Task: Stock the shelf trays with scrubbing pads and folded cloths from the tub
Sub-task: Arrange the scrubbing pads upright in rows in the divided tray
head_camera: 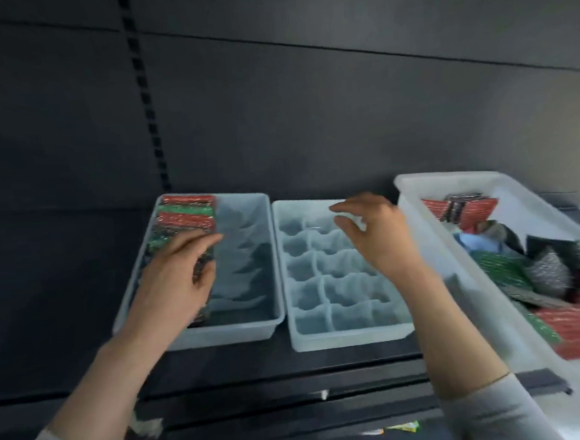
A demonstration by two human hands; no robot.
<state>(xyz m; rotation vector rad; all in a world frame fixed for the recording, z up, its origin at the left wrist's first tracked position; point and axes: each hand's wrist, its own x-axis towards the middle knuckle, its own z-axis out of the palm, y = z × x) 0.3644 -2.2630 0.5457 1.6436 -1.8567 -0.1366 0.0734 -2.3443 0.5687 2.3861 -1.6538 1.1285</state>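
Left hand [179, 279] grips pad packets [185, 220] in left tray [270, 255]; keep row upright, packed tight; right hand [375, 234] relaxed, empty, next reach tub [419, 217]

Two bare hands, left [172, 279] and right [377, 234], no gloves, rings or watch visible. Forearms bare to below elbow. Light grey long sleeves [501, 411] pushed up on both arms, soft fabric, plain, no markings. Right cuff edged with thin seam. Frame blurred; finer detail unreadable.
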